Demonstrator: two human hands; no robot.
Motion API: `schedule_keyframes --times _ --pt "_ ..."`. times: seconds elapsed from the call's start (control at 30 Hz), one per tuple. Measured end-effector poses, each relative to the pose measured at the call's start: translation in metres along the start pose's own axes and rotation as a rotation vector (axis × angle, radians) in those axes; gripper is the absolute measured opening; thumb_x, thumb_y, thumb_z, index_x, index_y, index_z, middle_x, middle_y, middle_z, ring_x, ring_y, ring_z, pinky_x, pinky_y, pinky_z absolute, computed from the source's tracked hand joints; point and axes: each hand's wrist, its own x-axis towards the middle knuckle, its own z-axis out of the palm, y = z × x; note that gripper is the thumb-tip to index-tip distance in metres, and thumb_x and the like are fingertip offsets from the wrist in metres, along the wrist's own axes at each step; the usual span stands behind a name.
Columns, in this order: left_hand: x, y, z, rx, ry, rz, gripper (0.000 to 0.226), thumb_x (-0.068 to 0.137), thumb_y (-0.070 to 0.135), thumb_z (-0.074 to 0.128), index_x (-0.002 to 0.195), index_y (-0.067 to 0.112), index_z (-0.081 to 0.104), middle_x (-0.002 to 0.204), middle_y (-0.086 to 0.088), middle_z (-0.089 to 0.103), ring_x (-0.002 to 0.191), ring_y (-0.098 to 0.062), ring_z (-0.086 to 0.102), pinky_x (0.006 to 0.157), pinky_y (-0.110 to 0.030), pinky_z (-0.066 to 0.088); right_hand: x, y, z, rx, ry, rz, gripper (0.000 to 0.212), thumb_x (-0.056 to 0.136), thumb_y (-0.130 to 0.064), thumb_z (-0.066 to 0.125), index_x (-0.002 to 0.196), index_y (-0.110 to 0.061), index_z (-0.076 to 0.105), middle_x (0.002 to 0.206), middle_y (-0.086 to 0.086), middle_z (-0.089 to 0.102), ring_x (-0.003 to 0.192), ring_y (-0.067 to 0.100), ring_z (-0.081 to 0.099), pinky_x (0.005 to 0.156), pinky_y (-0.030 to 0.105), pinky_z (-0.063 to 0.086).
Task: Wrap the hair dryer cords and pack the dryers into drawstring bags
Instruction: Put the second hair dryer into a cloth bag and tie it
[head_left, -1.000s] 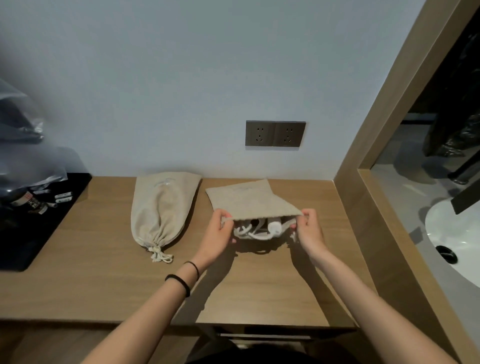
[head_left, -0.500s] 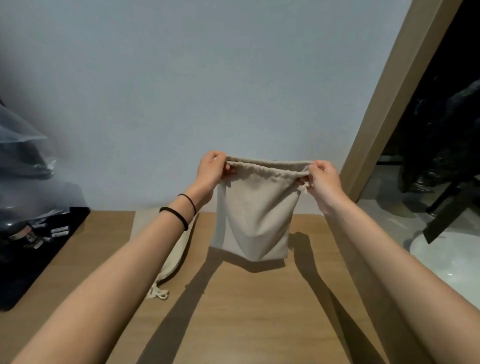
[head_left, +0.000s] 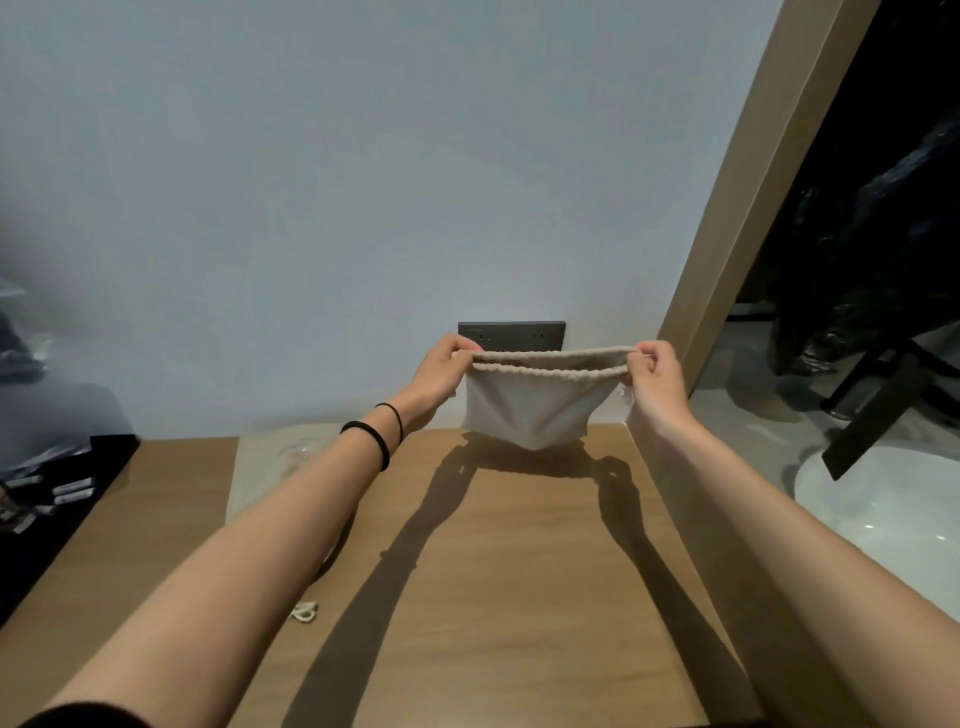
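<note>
Hanging bag (head_left: 535, 410) — mouth up, stretched sideways, perhaps touching desk (head_left: 519, 582)

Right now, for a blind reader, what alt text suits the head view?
The left hand and right hand pinch the hem of a beige cloth drawstring bag, stretched above a wooden counter. A second beige bag lies on it.

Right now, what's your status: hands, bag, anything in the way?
Left hand and right hand each pinch a mouth corner of the bag. Bag hangs stretched above the table. Second bag lies under left forearm.
</note>
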Motion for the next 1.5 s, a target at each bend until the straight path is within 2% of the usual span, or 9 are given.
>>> schedule_keyframes --times 0.23,0.43,0.63,0.7,0.8,0.9,1.0,1.17,1.5 --pt "-0.018 -0.035 0.021 0.003 -0.124 -0.003 0.017 0.099 0.014 0.037 0.095 0.014 0.053 0.097 0.001 0.052 0.085 -0.012 0.048 0.073 -0.022 0.041 -0.027 0.052 -0.011 0.015 0.004 0.031 0.014 0.101 -0.023 0.041 0.109 -0.016 0.049 0.094 -0.001 0.054 0.089 0.016 0.054 0.075 0.024 0.046" --pt "-0.054 -0.055 0.026 0.19 -0.343 0.036 0.028 0.096 0.01 0.039 0.087 0.009 0.065 0.063 0.005 0.056 0.058 0.002 0.05 0.056 -0.014 0.04 -0.071 0.08 -0.025 0.047 -0.019 0.094 0.013 0.1 -0.018 0.04 0.101 -0.01 0.051 0.09 -0.001 0.053 0.085 0.01 0.053 0.078 0.021 0.046" --pt "-0.088 -0.096 0.056 0.336 -0.55 -0.108 0.033 0.088 0.01 0.047 0.057 0.019 0.045 0.061 0.002 0.044 0.049 -0.001 0.036 0.052 -0.019 0.029 -0.116 0.115 -0.024 -0.307 -0.146 0.276 0.032 0.095 -0.025 0.038 0.08 -0.003 0.054 0.083 0.014 0.057 0.082 0.03 0.054 0.07 0.036 0.039" --pt "-0.096 -0.111 0.066 0.391 -0.564 -0.138 0.028 0.084 0.022 0.048 0.056 0.023 0.052 0.068 0.0 0.056 0.06 -0.008 0.048 0.06 -0.027 0.037 -0.125 0.121 -0.022 -0.573 -0.217 0.255 0.035 0.094 -0.026 0.036 0.079 -0.002 0.055 0.085 0.013 0.057 0.091 0.029 0.049 0.083 0.041 0.039" --pt "-0.102 -0.119 0.075 0.557 -0.552 -0.068 0.02 0.079 0.031 0.049 0.072 0.024 0.066 0.091 -0.006 0.061 0.091 -0.023 0.054 0.075 -0.034 0.044 -0.129 0.123 -0.018 -0.777 -0.346 0.115 0.006 0.089 -0.018 0.047 0.091 -0.015 0.051 0.11 0.006 0.048 0.109 0.021 0.034 0.096 0.036 0.034" --pt "-0.104 -0.121 0.084 0.753 -0.524 0.149 0.017 0.085 0.026 0.053 0.09 0.019 0.067 0.124 -0.004 0.037 0.117 -0.02 0.029 0.097 -0.032 0.035 -0.13 0.125 -0.01 -0.711 -0.504 -0.091 0.044 0.081 -0.005 0.054 0.12 -0.026 0.049 0.142 -0.001 0.031 0.129 0.019 0.022 0.103 0.031 0.03" --pt "-0.103 -0.129 0.092 0.815 -0.598 0.272 0.028 0.083 0.018 0.052 0.111 0.018 0.059 0.148 -0.002 0.025 0.132 -0.025 0.02 0.106 -0.038 0.032 -0.132 0.128 0.005 -0.749 -0.688 -0.151 0.058 0.084 -0.007 0.05 0.136 -0.03 0.042 0.154 -0.006 0.017 0.138 0.021 0.015 0.111 0.036 0.027" --pt "-0.103 -0.151 0.103 0.84 -0.572 0.287 0.042 0.082 0.014 0.05 0.123 0.019 0.051 0.157 0.001 0.018 0.141 -0.022 0.018 0.112 -0.038 0.025 -0.134 0.144 0.022 -0.774 -0.669 -0.116 0.057 0.09 -0.013 0.045 0.144 -0.029 0.036 0.156 -0.01 0.007 0.138 0.02 0.026 0.104 0.031 0.039" --pt "-0.062 -0.161 0.109 0.876 -0.684 0.123 0.063 0.091 0.012 0.049 0.148 0.025 0.026 0.16 -0.001 0.001 0.147 -0.021 0.002 0.118 -0.033 0.015 -0.093 0.154 0.037 -0.782 -0.703 -0.027 0.066 0.089 -0.005 0.046 0.149 -0.023 0.026 0.158 -0.003 -0.01 0.143 0.026 0.019 0.109 0.033 0.035"
